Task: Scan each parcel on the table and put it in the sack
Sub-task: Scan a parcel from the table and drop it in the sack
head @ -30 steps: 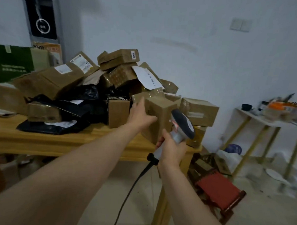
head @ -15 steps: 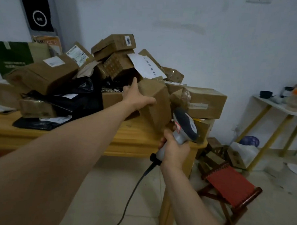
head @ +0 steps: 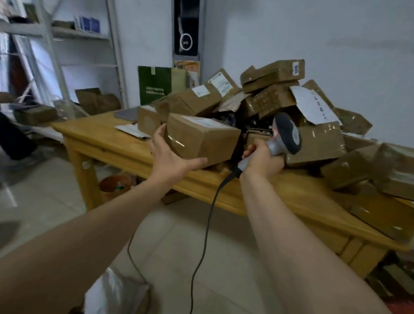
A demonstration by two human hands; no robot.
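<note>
- Grip state: the left hand [head: 170, 153] holds one brown parcel [head: 209, 142] by its near-left end. The thumb is up against the end face and the fingers are spread beneath the bottom edge. The right hand [head: 263, 157] is wrapped tight around the handle of the scanner [head: 286, 134].
- Parcel location: above the near edge of the table [head: 102, 135], left of the scanner and in front of the pile [head: 275, 98]. Whether its right end rests on the table cannot be determined.
- Risk, tipping: the parcel is supported at one end only. If its weight sits toward the right end, it is likely to rotate out of the fingers and fall to the floor.
- Risk, failed read: the label [head: 202, 121] faces up, while the scanner head sits beside the parcel's right end. The head must be aimed at the label first. Otherwise expect no read, or a read from a label in the pile behind.
- Risk, pile collapse: the boxes are stacked loosely at mixed angles, and several sit near the right table edge. A knock from the scanner or the parcel could set them sliding.
- Risk, cable snag: the cable [head: 205, 228] hangs down past the table edge toward the white sack [head: 114, 295] at the near bottom. It could catch on the edge, or be trapped when the parcel is lowered into the sack.
</note>
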